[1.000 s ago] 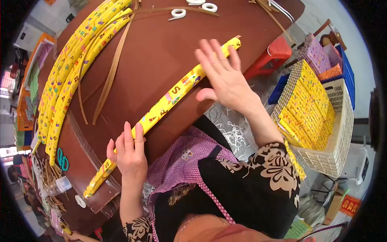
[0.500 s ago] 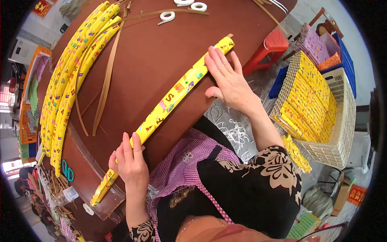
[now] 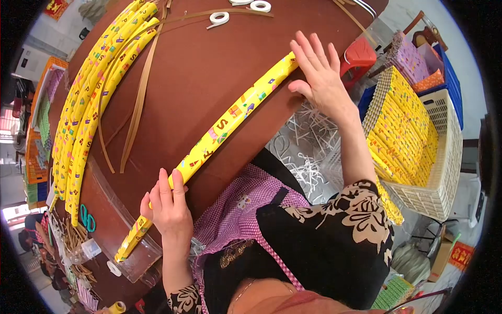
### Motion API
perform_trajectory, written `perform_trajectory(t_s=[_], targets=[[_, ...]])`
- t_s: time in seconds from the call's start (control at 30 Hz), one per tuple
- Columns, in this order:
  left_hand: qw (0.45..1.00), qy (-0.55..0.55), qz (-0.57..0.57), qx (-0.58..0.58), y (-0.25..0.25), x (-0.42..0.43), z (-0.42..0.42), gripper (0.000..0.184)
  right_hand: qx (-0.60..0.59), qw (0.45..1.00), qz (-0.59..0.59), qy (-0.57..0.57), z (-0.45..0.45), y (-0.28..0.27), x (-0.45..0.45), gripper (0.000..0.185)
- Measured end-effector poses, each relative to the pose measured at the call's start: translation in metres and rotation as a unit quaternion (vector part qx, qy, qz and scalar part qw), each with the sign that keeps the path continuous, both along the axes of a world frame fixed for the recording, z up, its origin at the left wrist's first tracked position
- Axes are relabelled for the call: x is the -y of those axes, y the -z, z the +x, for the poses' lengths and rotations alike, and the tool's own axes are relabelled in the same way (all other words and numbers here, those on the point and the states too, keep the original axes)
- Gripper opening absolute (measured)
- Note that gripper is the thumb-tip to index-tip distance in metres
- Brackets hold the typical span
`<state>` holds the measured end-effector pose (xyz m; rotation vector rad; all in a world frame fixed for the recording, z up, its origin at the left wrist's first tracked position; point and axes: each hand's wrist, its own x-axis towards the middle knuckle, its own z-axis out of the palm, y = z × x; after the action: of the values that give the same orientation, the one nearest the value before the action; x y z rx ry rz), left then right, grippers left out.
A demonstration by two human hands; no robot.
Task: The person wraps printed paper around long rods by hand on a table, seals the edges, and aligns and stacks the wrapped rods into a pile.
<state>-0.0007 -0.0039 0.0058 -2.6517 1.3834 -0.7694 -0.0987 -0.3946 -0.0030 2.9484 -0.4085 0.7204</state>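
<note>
A long, narrow roll of yellow patterned wrap (image 3: 230, 118) lies diagonally across the brown table (image 3: 209, 68). My left hand (image 3: 170, 206) rests on its lower part with fingers spread, the roll passing beneath them. At the roll's upper right end, my right hand (image 3: 321, 78) is open, fingers stretched out, its fingertips over the tip and hiding it. To the left lies a bundle of similar yellow rolls (image 3: 91, 99), with thin brown strips (image 3: 138, 104) beside them.
White tape rolls (image 3: 218, 20) lie at the table's far side, teal scissors (image 3: 88, 219) at its left. On the right stand a red stool (image 3: 358, 57) and a cream crate (image 3: 444, 157) of yellow patterned items (image 3: 402, 136). White strips (image 3: 303, 170) litter the floor. People are visible at lower left.
My right hand has slid along the roll toward its upper right end, now covering the tip. My left hand has stayed on the lower part.
</note>
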Motion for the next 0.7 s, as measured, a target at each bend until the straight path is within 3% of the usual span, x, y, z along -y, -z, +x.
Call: perform_trajectory(t_s=[0.2, 0.47, 0.6, 0.7], targets=[[1.000, -0.007, 0.003, -0.008, -0.001, 0.000, 0.001, 0.044, -0.073, 0.993, -0.085, -0.032, 0.009, 0.010, 0.020, 0.079], [1.000, -0.014, 0.004, -0.017, 0.001, -0.001, 0.001, 0.042, -0.038, 0.996, -0.082, 0.016, -0.013, 0.019, 0.038, 0.074], [1.000, -0.016, 0.004, -0.016, 0.000, -0.001, 0.000, 0.041, 0.034, 0.998, -0.025, -0.045, -0.002, -0.006, 0.015, 0.059], [1.000, -0.015, 0.004, -0.020, 0.000, -0.001, 0.001, 0.041, 0.070, 0.982, 0.052, -0.166, 0.011, -0.012, 0.002, 0.045]])
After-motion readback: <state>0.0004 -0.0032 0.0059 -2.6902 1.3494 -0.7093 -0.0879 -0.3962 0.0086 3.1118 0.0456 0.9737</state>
